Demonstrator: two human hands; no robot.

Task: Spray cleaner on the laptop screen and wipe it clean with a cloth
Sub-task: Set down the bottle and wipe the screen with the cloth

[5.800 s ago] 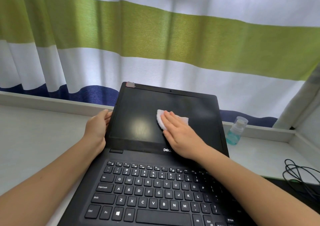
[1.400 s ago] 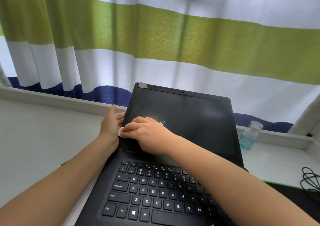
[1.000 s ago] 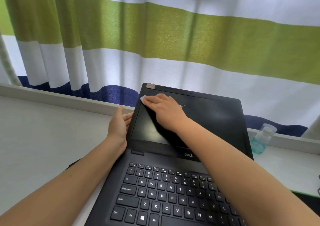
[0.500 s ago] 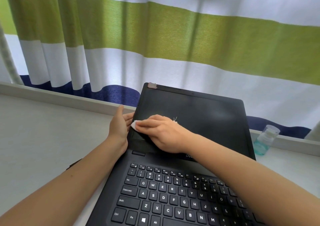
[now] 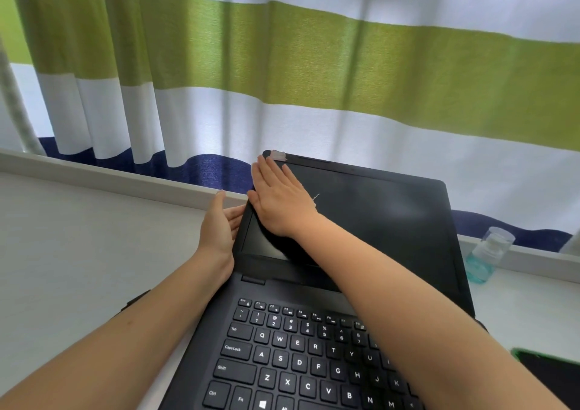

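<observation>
Black glass is filling the middle of the view: the laptop (image 5: 292, 347) is sitting open, and everything is happening at the upper left corner of its screen (image 5: 376, 221). The right hand (image 5: 279, 199) is lying flat there, palm down, fingers straight and together, tips pointing at the taped corner (image 5: 278, 155), with the forearm stretching diagonally over the keyboard. It is pressing, not clenching. Only a frayed white thread of the cloth (image 5: 315, 197) is peeking out at the wrist side; the rest is hidden under the palm. The left hand (image 5: 219, 230) is bracing the laptop's left lid edge, thumb sticking up, fingers sliding behind the lid, relaxed rather than clamped. Off the laptop's right side, the spray bottle (image 5: 488, 259) of blue liquid is standing upright on the white table (image 5: 78, 252), well apart from both hands.
</observation>
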